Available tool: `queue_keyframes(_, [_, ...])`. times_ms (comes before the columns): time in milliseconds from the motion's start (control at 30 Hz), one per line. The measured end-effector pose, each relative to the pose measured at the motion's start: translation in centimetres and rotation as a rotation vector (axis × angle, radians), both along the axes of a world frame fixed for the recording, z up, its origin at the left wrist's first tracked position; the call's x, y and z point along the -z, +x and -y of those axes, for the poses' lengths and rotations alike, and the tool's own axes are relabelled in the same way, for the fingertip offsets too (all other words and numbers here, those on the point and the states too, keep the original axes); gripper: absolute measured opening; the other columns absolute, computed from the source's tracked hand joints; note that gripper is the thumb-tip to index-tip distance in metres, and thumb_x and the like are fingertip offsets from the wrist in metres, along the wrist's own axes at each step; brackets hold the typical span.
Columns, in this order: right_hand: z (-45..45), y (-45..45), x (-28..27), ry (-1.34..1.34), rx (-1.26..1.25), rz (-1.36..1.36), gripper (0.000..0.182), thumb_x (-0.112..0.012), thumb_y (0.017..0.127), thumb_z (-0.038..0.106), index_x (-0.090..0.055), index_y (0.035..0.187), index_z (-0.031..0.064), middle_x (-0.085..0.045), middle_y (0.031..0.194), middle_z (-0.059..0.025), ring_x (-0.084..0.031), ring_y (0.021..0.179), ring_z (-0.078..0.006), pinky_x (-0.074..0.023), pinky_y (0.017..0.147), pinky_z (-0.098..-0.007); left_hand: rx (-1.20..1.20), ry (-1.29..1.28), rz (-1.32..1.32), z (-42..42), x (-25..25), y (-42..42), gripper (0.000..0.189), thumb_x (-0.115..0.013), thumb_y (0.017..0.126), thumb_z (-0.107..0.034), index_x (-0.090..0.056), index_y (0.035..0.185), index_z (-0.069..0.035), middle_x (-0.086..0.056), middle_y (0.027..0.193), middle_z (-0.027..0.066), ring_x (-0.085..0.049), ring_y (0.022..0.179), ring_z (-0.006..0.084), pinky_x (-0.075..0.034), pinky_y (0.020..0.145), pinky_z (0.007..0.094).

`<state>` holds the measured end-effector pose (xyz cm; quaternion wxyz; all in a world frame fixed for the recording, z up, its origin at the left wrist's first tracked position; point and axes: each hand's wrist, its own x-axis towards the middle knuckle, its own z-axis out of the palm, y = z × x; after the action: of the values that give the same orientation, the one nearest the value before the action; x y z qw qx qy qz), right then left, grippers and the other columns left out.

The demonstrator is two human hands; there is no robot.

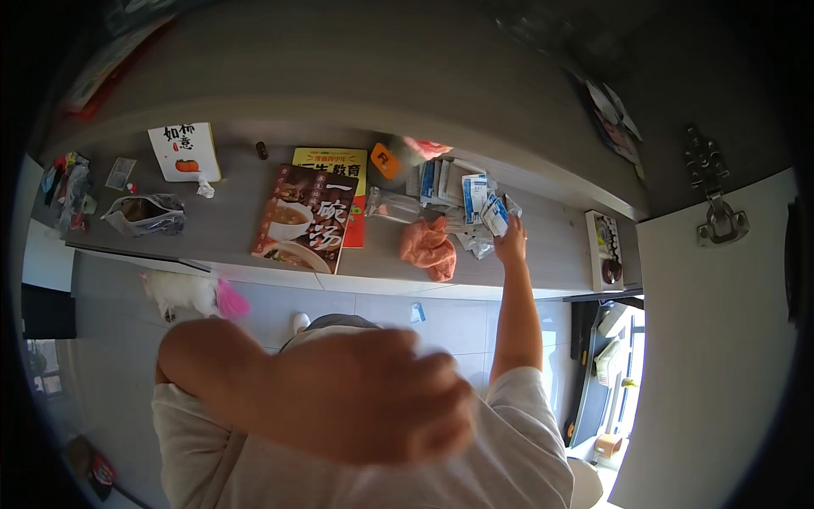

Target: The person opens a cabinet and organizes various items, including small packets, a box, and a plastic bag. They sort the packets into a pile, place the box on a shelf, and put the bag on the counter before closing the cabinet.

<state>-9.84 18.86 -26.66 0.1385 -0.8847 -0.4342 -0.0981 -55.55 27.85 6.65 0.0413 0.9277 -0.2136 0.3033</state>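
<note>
My right hand (512, 242) reaches onto the shelf and touches the lower edge of a white-and-blue packet (495, 216). Whether its fingers grip that packet is not clear. Beside it lies a loose heap of similar flat packets (437, 181) and clear plastic wrappers (480, 245). My left hand (381, 397) is raised close to the camera, blurred, with curled fingers; I cannot see whether it holds anything. A crumpled orange cloth (427, 248) rests left of my right hand, near the shelf's front edge.
Left of the cloth, a soup cookbook (305, 219) overlaps a yellow book (356, 162). A zip bag (145, 215) lies farther left; a white tray (598, 254) is at right. Overhead runs an upper shelf (356, 76), with a hinged door (712, 331) at right. A white animal (181, 292) is on the floor.
</note>
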Motion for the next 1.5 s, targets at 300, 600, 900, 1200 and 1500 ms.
queue_keyframes(300, [-1.0,-0.6,-2.6,-0.357,-0.033,-0.085,0.023,-0.044,0.093,0.022,-0.064,0.097,0.0135,-0.067,0.096,-0.0127,-0.064,0.087,-0.0364,-0.0513,0.076,-0.0484,-0.399,-0.886,-0.481,-1.1,15.9,-0.6,0.018,-0.059,0.081,-0.003,-0.066,0.095,-0.01,-0.063,0.084,0.0036,-0.063,0.078,0.0234,-0.051,0.068,0.0341])
queue_keyframes(600, [1.0,-13.3,-11.7,0.433,-0.268,-1.295,0.02,-0.058,0.095,0.018,-0.062,0.106,0.0019,-0.066,0.095,-0.0048,-0.062,0.085,-0.0155,-0.0485,0.072,-0.0294,-0.227,-1.715,-0.437,-1.2,23.7,3.9,0.041,-0.055,0.097,-0.031,-0.051,0.128,-0.005,-0.059,0.121,0.0095,-0.059,0.106,0.0178,-0.046,0.093,0.0346])
queue_keyframes(900, [-1.9,-11.4,-6.3,0.118,-0.063,-0.238,0.051,-0.062,0.085,0.022,-0.047,0.13,0.003,-0.053,0.129,-0.0208,-0.052,0.116,-0.0381,-0.0454,0.093,-0.0416,-0.096,-2.605,-0.312,-2.6,27.6,5.3,0.037,-0.053,0.096,-0.02,-0.049,0.129,-0.003,-0.058,0.123,0.0091,-0.056,0.115,0.0231,-0.042,0.101,0.0416])
queue_keyframes(1200, [0.7,-8.7,-5.5,0.276,0.09,-0.259,0.015,-0.05,0.092,0.008,-0.06,0.103,0.0059,-0.065,0.092,-0.0155,-0.063,0.079,-0.0283,-0.051,0.069,-0.0356,-0.077,-2.575,-0.315,-3.0,29.9,3.7,0.043,-0.049,0.096,-0.019,-0.044,0.135,-0.003,-0.053,0.131,0.0109,-0.052,0.122,0.0257,-0.041,0.103,0.0434])
queue_keyframes(1500, [-3.8,-23.0,-6.6,0.34,-0.578,-0.833,0.015,-0.062,0.091,0.014,-0.054,0.096,0.0033,-0.052,0.065,-0.004,-0.053,0.059,-0.0143,-0.0428,0.052,-0.0326,-0.163,-2.437,-0.282,-2.0,28.5,6.3,0.049,-0.055,0.095,-0.037,-0.045,0.133,-0.009,-0.055,0.129,0.0085,-0.053,0.119,0.0229,-0.044,0.098,0.0434])
